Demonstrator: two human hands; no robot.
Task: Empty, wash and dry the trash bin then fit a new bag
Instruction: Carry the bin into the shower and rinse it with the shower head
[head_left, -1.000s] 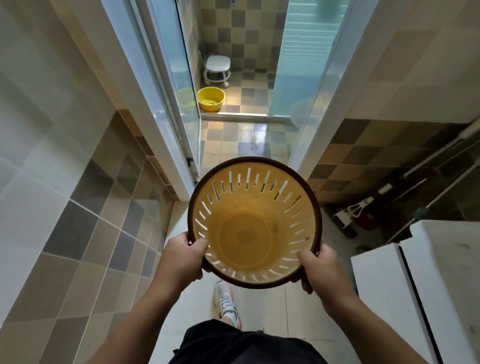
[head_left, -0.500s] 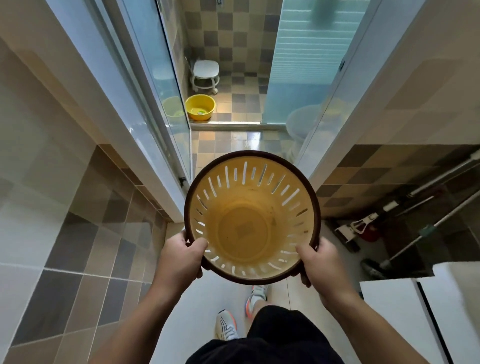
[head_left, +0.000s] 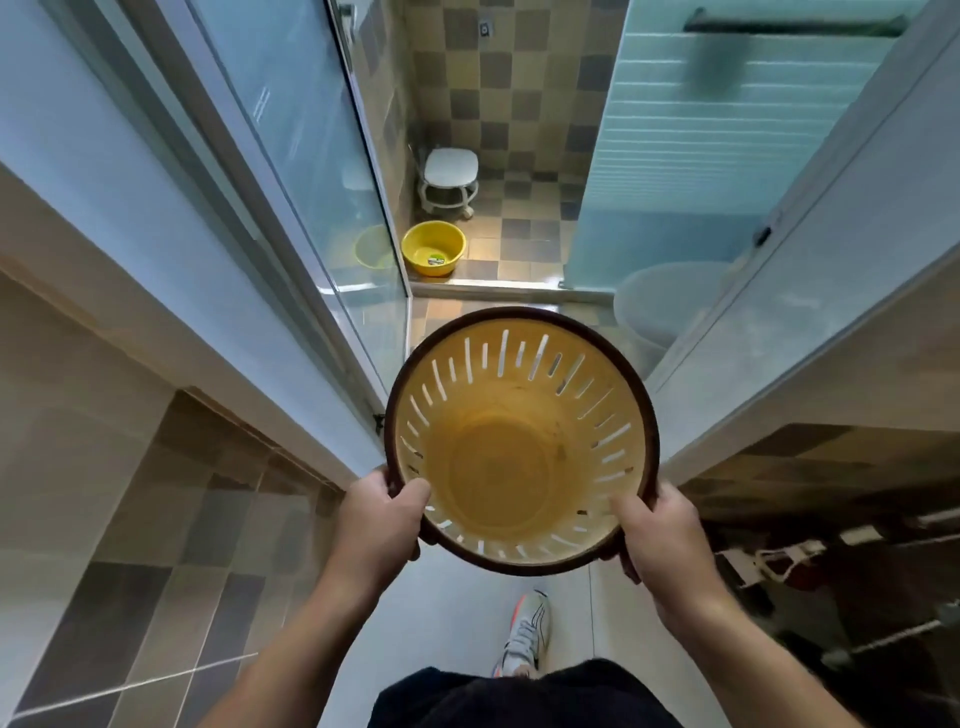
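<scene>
Closer now, both hands (head_left: 382, 525) grip the unlabelled bin (head_left: 519, 441).

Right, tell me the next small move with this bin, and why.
Probably carry the slotted trash bin through the open glass door into the tiled bathroom. Both the left hand and the right hand grip its dark rim, the bin looks empty with brownish marks inside, and a yellow basin sits ahead, so washing seems next.
</scene>
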